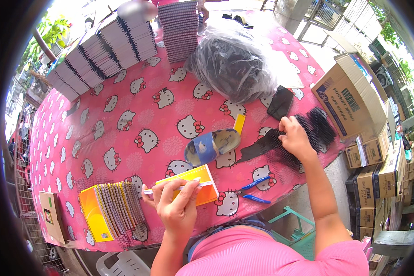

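Observation:
In my left hand [175,202], fingers closed, is a yellow and orange notebook [208,187] with a row of small punched holes along its far edge. A thin white strip, perhaps a page edge, runs under my fingers. My right hand [295,137] reaches to the right over a pile of black spiral binding coils [321,131], its fingertips pinched at the coils. Blue-handled pliers [256,183] lie between my arms, near the table's front edge. Just beyond the notebook rests a blue slipper-shaped object [202,148], with a small yellow piece [239,123] beside it.
Spiral-bound yellow notebooks [119,207] stand in a row at front left. Bound stacks [110,48] line the far left, beside a tall notebook stack [178,30]. A plastic bag [237,62] and dark phone [280,103] lie farther off. Cardboard boxes [352,99] flank the right side.

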The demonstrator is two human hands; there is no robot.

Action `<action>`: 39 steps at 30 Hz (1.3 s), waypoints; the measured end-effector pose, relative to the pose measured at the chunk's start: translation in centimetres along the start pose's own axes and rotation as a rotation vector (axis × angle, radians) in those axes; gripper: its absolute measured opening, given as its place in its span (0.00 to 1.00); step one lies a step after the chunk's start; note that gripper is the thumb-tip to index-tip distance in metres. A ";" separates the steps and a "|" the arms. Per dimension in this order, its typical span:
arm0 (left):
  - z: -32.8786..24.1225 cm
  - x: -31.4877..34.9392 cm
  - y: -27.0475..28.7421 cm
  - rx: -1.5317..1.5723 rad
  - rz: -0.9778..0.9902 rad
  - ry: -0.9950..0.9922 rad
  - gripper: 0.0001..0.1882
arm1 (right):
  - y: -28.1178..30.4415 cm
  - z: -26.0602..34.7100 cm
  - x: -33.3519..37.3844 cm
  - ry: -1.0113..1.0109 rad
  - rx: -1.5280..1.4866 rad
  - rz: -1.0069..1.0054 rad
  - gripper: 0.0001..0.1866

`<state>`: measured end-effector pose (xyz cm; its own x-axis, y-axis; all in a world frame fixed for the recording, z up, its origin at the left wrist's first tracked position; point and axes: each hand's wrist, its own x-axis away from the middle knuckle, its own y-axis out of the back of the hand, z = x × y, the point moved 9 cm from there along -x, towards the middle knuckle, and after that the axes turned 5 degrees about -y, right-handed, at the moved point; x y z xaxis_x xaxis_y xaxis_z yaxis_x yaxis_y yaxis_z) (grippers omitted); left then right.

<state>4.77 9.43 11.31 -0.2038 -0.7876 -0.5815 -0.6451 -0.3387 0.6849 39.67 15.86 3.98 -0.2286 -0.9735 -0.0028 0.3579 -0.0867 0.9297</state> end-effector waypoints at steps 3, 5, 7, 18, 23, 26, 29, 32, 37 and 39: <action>0.1 0.2 0.1 0.029 -0.025 -0.014 0.08 | 0.8 0.9 0.1 0.056 -0.002 -0.050 0.13; 0.1 0.0 0.5 0.029 -0.031 -0.020 0.08 | 1.5 2.9 1.2 0.173 -0.075 -0.065 0.12; 0.9 0.9 0.3 0.046 -0.057 0.049 0.08 | 2.0 7.9 3.7 0.365 -0.211 -0.055 0.15; 0.1 0.7 1.2 0.103 -0.076 0.013 0.09 | 0.2 18.1 8.1 0.422 -0.700 0.292 0.11; 0.1 0.6 1.0 0.134 -0.072 -0.014 0.10 | -1.7 18.2 7.2 0.419 -0.822 0.480 0.10; 0.3 0.7 1.1 0.133 -0.085 -0.004 0.10 | -1.4 18.8 7.1 0.433 -0.812 0.550 0.10; 0.1 0.6 1.0 0.099 -0.084 0.022 0.10 | 0.1 19.8 7.6 0.595 -0.715 0.395 0.10; -0.1 0.5 1.1 0.074 -0.086 0.039 0.10 | 0.1 19.9 8.0 0.543 -0.701 0.336 0.10; 0.7 1.1 0.7 0.090 -0.115 0.093 0.09 | 1.6 20.2 8.1 0.565 -0.611 0.241 0.11; 1.0 1.3 0.5 0.095 -0.121 0.112 0.09 | 1.6 20.1 8.0 0.571 -0.608 0.234 0.11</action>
<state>3.45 8.74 10.50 -0.0411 -0.7984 -0.6007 -0.7280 -0.3879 0.5654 20.20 12.23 12.90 0.3425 -0.9237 -0.1718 0.7982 0.1897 0.5717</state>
